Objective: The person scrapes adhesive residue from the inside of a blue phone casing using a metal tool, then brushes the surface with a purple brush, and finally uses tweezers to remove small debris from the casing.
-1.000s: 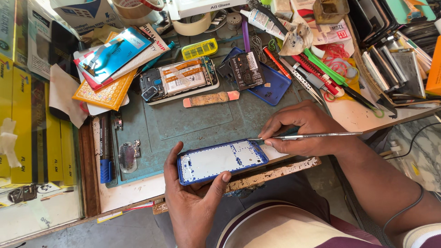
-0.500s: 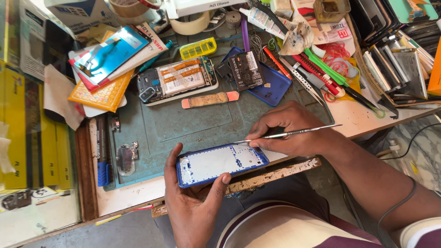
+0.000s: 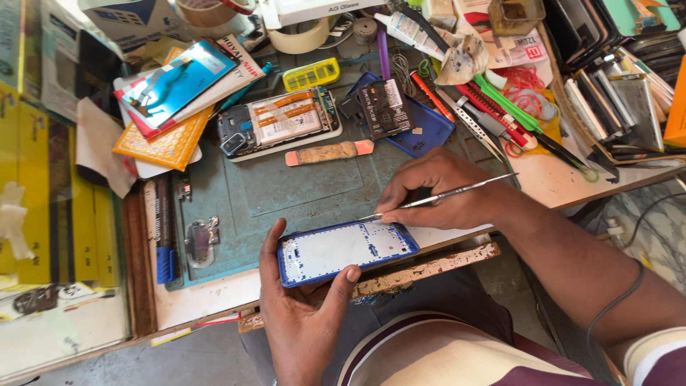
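Phone frame (image 3: 346, 250), blue-edged w/ pale inner face, lying lengthwise at near edge of teal work mat (image 3: 300, 189), partly over front lip of bench. Left hand (image 3: 304, 314) cupped under it from below: thumb pressed on near long edge toward right end, fingers curled up round left end, so closed on frame, palm side mostly hidden. Right hand (image 3: 436, 189) just beyond frame's far right corner, fingers pinched shut on thin metal pick (image 3: 443, 196), held pen-style; tip down at frame's top edge, touching or near as can tell, handle end sticking out to right past wrist. Behind on mat: opened phone (image 3: 279, 121) w/ copper-coloured flex strips showing, lying flat; small orange-pink strip (image 3: 329, 152) just in front of it. To right of that, black battery (image 3: 386, 107) resting on blue back cover (image 3: 421, 129). Left rear: stack of flat boxes & an orange patterned card (image 3: 161, 143). Left edge of mat: dark pens w/ blue-capped one (image 3: 166, 243) and small metal part (image 3: 199, 239) beside. Far right: red & green tools (image 3: 500, 104), row of upright phone screens (image 3: 614, 93). Tape roll (image 3: 299, 37) at back, yellow parts tray (image 3: 311, 73) near it.
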